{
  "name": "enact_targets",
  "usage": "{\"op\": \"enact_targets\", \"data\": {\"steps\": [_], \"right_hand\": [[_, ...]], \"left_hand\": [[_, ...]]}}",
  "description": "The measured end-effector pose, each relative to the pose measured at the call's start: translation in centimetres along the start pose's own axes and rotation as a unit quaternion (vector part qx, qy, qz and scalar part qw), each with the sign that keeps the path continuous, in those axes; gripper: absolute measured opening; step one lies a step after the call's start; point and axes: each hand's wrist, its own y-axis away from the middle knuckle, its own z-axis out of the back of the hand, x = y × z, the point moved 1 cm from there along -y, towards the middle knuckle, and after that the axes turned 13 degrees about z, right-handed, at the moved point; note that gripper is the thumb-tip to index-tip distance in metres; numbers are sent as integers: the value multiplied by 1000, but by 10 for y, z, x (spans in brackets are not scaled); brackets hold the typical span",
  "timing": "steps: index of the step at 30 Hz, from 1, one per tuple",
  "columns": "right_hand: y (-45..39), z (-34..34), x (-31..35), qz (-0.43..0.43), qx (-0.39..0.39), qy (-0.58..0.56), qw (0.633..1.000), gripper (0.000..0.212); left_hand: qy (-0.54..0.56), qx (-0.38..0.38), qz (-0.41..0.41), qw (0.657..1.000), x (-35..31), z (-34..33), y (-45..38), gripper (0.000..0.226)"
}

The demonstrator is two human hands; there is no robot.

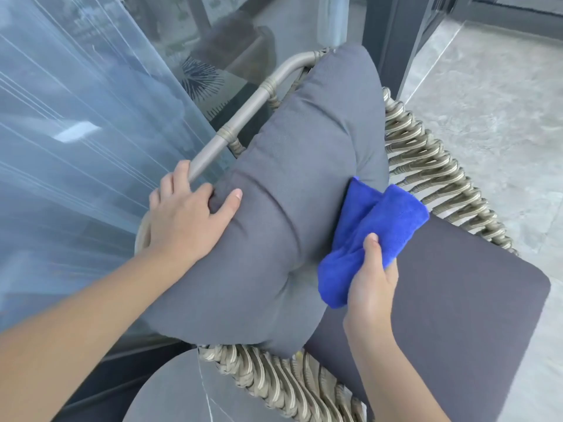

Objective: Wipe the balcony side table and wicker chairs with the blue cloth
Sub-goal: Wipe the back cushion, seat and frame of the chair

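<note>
Gripping blue cloth (374,236), right hand (373,281), no readable writing

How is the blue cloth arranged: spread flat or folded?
Folded: the blue cloth shows thick doubled layers bunched in the right hand, against the grey cushion.

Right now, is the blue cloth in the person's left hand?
No, the right hand grips the blue cloth, while the left hand holds the grey back cushion of the wicker chair.
</note>
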Motion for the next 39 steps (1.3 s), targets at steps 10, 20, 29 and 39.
{"op": "enact_targets", "data": {"steps": [10,20,29,39], "right_hand": [[-20,52,-95,-163,-39,60,984,28],[9,27,-144,-129,34,152,979,34],[24,8,-106,-159,45,116,979,19],[58,-33,-74,-143,92,64,983,25]], "left_hand": [[2,-106,-8,994,-9,-18,-1,70],[-5,-139,-13,990,-8,-25,2,66],[-6,-141,-6,990,-9,-26,1,67],[5,-156,-7,988,-7,-29,0,65]]}}
